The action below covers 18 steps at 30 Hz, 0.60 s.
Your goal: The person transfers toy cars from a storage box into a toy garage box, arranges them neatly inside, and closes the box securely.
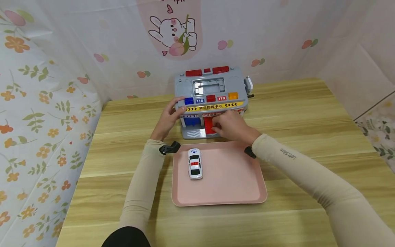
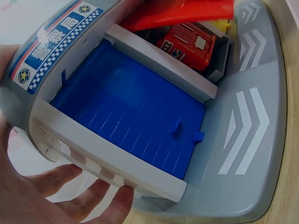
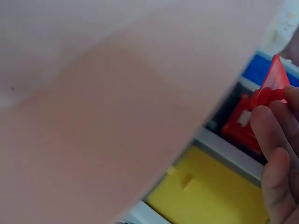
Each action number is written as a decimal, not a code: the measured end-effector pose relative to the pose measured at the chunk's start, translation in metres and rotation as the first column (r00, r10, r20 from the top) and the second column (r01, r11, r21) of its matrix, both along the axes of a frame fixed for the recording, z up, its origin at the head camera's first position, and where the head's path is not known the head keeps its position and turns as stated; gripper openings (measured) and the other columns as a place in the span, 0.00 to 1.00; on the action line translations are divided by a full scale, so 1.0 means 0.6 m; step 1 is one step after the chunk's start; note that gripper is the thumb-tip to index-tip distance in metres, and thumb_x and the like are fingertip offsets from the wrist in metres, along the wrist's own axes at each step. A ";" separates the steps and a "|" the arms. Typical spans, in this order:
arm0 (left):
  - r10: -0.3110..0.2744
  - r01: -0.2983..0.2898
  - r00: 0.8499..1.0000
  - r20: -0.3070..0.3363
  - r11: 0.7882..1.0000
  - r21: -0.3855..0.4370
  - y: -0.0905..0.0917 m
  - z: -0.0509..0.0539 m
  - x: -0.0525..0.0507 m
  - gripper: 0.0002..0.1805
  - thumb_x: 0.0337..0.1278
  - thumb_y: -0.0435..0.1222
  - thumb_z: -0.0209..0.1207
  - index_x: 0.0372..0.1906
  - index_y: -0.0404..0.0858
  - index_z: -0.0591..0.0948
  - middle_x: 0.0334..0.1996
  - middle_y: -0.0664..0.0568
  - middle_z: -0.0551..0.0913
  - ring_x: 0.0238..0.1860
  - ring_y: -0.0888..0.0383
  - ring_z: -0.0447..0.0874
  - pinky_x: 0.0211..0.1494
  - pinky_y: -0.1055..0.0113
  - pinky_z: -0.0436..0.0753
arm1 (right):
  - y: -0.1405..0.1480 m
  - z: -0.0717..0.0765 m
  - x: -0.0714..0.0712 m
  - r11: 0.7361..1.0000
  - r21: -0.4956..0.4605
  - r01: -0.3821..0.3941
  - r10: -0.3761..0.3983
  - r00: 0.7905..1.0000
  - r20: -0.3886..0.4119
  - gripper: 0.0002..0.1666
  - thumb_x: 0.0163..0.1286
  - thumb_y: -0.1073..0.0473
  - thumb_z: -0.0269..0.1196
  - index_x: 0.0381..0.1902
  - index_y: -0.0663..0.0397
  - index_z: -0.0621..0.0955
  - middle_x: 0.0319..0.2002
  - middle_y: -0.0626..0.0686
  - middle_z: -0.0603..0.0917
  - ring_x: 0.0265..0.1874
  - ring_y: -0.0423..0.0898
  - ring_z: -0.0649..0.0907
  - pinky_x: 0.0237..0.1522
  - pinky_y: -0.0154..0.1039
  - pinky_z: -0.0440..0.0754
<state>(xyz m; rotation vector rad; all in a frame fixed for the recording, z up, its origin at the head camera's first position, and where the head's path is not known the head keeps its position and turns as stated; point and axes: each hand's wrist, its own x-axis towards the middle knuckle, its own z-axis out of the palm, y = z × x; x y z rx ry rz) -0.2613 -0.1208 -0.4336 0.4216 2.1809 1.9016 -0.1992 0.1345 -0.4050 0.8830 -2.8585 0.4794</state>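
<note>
A grey toy emergency station (image 1: 182, 87) stands at the back of the table. Its left end is held by my left hand (image 1: 168, 118), thumb on the front corner and fingers along the side wall. My right hand (image 1: 231, 125) pinches the red door (image 1: 209, 126) of the middle bay, which is swung up and outward. Behind that raised door, in the left wrist view, a red toy vehicle (image 2: 191, 46) sits inside the bay. The blue door (image 2: 135, 107) to its left is down. A yellow door (image 3: 210, 186) is down on the other side.
In front of the station lies a pink tray (image 1: 222, 202), close to its base. A white toy police car (image 1: 194, 168) rests in the tray's left part. Behind the station hangs a patterned cloth (image 1: 123, 44). A wooden tabletop (image 1: 120, 144) lies underneath.
</note>
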 end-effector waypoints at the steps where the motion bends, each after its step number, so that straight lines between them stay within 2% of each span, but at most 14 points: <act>1: -0.001 0.001 1.000 -0.003 1.000 -0.001 0.000 0.000 0.000 0.24 0.73 0.45 0.53 0.70 0.53 0.70 0.69 0.46 0.69 0.60 0.46 0.77 0.72 0.44 0.74 | 0.000 -0.004 -0.001 1.000 0.008 0.008 -0.008 1.000 -0.014 0.09 0.63 0.58 0.72 0.37 0.57 0.89 0.38 0.55 0.91 0.42 0.53 0.86 0.53 0.47 0.85; 6: -0.006 0.006 1.000 -0.009 1.000 -0.001 0.000 -0.001 -0.001 0.24 0.73 0.45 0.53 0.70 0.51 0.70 0.70 0.47 0.69 0.60 0.44 0.77 0.71 0.43 0.74 | 0.001 -0.023 -0.007 0.999 0.027 0.024 -0.023 0.999 -0.043 0.09 0.63 0.59 0.71 0.38 0.58 0.88 0.39 0.56 0.91 0.42 0.54 0.87 0.53 0.49 0.85; 12: -0.003 0.003 1.000 -0.008 1.000 -0.005 0.000 0.003 0.002 0.24 0.73 0.45 0.53 0.71 0.52 0.69 0.70 0.46 0.69 0.61 0.44 0.76 0.72 0.43 0.73 | -0.004 -0.027 -0.010 0.997 0.073 0.014 -0.008 0.996 -0.090 0.08 0.64 0.60 0.70 0.38 0.59 0.88 0.39 0.56 0.91 0.39 0.53 0.88 0.50 0.48 0.87; 15: -0.001 0.001 1.000 -0.011 1.000 -0.006 0.000 0.005 0.003 0.24 0.73 0.44 0.53 0.70 0.52 0.70 0.69 0.46 0.69 0.61 0.45 0.76 0.72 0.43 0.74 | -0.006 -0.031 -0.012 0.986 0.164 0.003 0.026 0.984 -0.174 0.07 0.66 0.60 0.68 0.39 0.58 0.88 0.39 0.55 0.91 0.36 0.51 0.89 0.44 0.46 0.89; 18: -0.005 0.005 1.000 -0.015 1.000 -0.009 0.000 0.004 0.002 0.24 0.73 0.45 0.53 0.70 0.51 0.70 0.69 0.47 0.70 0.61 0.45 0.76 0.71 0.43 0.75 | -0.006 -0.037 -0.013 0.959 0.285 0.004 0.077 0.959 -0.273 0.06 0.66 0.63 0.67 0.39 0.57 0.88 0.36 0.55 0.91 0.31 0.51 0.89 0.34 0.43 0.88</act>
